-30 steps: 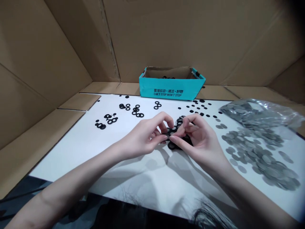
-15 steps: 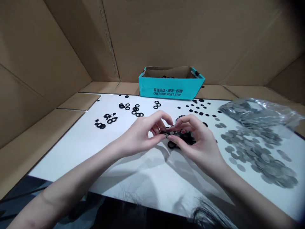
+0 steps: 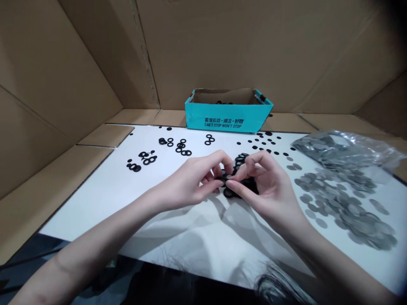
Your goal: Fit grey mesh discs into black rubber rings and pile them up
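Over the middle of the white table, my left hand (image 3: 206, 178) pinches a small black ring (image 3: 221, 180) between thumb and fingertips. My right hand (image 3: 263, 180) is closed in a pinch at the ring's right edge, thumb and index finger touching it. The fingers hide much of the ring, and a greyish middle shows in part. Just behind and below the fingertips lies a pile of black rings (image 3: 243, 188), partly covered by my right hand.
A turquoise box (image 3: 227, 118) with black pieces inside stands at the back. Black ring clusters (image 3: 180, 146) lie left, small black discs (image 3: 269, 141) back right. Grey translucent discs (image 3: 349, 207) spread at right, below a clear plastic bag (image 3: 346, 148) of more discs. Cardboard walls (image 3: 254, 51) surround the table.
Both hands have shifted slightly; my right index finger has drawn in closer to the thumb at the ring. More of the ring pile shows between the hands.
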`<state>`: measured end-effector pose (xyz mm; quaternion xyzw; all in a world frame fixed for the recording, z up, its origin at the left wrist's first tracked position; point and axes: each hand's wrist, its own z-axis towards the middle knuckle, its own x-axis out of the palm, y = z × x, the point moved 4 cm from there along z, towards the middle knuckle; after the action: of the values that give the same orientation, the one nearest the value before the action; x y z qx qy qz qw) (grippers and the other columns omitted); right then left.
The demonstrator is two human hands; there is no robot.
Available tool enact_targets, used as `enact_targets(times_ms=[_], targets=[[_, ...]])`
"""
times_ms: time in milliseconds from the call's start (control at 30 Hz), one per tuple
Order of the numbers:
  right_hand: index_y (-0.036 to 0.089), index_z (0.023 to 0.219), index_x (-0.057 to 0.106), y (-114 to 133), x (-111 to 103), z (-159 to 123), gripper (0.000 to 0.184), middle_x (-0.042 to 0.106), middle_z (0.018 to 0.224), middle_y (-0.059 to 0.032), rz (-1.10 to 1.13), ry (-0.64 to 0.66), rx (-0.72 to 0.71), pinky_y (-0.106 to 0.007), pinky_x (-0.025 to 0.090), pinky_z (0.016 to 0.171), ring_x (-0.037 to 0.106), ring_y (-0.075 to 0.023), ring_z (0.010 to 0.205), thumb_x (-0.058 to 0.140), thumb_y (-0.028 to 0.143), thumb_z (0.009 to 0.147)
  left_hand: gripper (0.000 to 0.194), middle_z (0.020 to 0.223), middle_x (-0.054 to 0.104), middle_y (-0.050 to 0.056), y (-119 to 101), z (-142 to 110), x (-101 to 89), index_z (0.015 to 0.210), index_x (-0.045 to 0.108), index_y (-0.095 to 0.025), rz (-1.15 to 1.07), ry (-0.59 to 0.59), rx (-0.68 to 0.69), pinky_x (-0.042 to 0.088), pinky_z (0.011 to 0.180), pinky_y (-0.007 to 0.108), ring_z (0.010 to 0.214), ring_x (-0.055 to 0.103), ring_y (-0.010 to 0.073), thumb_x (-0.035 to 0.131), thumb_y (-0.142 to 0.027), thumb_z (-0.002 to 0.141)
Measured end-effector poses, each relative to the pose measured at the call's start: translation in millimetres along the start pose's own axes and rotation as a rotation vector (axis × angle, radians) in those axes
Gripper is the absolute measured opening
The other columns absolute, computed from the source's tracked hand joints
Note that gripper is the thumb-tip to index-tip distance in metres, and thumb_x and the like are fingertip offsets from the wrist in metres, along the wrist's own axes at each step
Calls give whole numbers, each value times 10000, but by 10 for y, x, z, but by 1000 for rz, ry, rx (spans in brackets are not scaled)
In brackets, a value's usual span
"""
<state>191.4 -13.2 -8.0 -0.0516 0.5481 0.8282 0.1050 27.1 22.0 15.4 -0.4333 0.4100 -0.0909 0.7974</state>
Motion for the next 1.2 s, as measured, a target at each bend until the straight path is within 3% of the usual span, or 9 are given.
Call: enact_targets(times_ms=[133, 300, 567, 633, 800, 933, 1033, 1200], targets=[[258, 829, 494, -27, 14, 13, 236, 587, 737, 45, -110, 94, -26, -336, 514, 698, 675, -169, 712, 719, 191, 810, 240, 835, 619, -29, 51, -6, -17, 1052, 535, -222, 2, 18, -49, 518, 689, 228, 757, 613, 112, 586, -80, 866], [244, 809, 529, -24, -27, 43, 228, 617, 786, 21, -186, 76, -49, -360, 535, 764, 706, -195, 780, 756, 224, 793, 234, 892, 664, -16, 68, 10, -9, 1040, 593, -201, -21, -9, -22, 513, 711, 218, 770, 633, 98, 601, -71, 847], [240, 747, 517, -49, -40, 65, 239, 572, 715, 41, -58, 68, 18, -325, 510, 670, 649, -160, 675, 750, 220, 794, 157, 978, 635, 13, 58, 16, 33, 1073, 561, -202, -94, -120, 9, 528, 719, 217, 809, 617, 100, 571, -142, 929], [249, 753, 480, -43, -32, 54, 284, 576, 699, 49, 0, 50, 28, -332, 497, 675, 633, -159, 664, 760, 217, 786, 157, 1030, 632, 26, 35, 16, 38, 1066, 546, -208, -90, -109, 23, 528, 684, 213, 808, 617, 103, 557, -134, 928], [262, 749, 396, -8, -12, -4, 358, 553, 684, 59, 15, -49, -38, -337, 440, 696, 581, -162, 682, 742, 172, 778, 239, 926, 639, -9, -29, 5, 20, 1068, 559, -217, 64, 10, 30, 516, 702, 226, 766, 614, 101, 539, -54, 894], [250, 755, 504, -62, 11, 0, 249, 594, 719, 22, -146, 63, -45, -363, 446, 706, 593, -196, 718, 742, 187, 788, 305, 851, 646, -38, 7, -9, 13, 1115, 575, -224, 124, 68, -24, 497, 706, 226, 735, 611, 97, 537, -37, 878], [247, 765, 529, -86, -5, 26, 220, 639, 745, 1, -175, 122, -14, -395, 488, 748, 649, -229, 773, 741, 203, 801, 321, 826, 633, -39, 41, -7, 11, 1156, 576, -224, 90, 40, -39, 504, 696, 231, 730, 614, 107, 560, -73, 874], [239, 735, 538, -39, -41, 61, 223, 605, 714, 25, -125, 69, -16, -351, 500, 712, 648, -182, 706, 750, 205, 795, 244, 867, 622, -31, 30, 6, 24, 1107, 578, -209, 14, -57, 18, 494, 692, 205, 741, 594, 84, 571, -90, 894]])
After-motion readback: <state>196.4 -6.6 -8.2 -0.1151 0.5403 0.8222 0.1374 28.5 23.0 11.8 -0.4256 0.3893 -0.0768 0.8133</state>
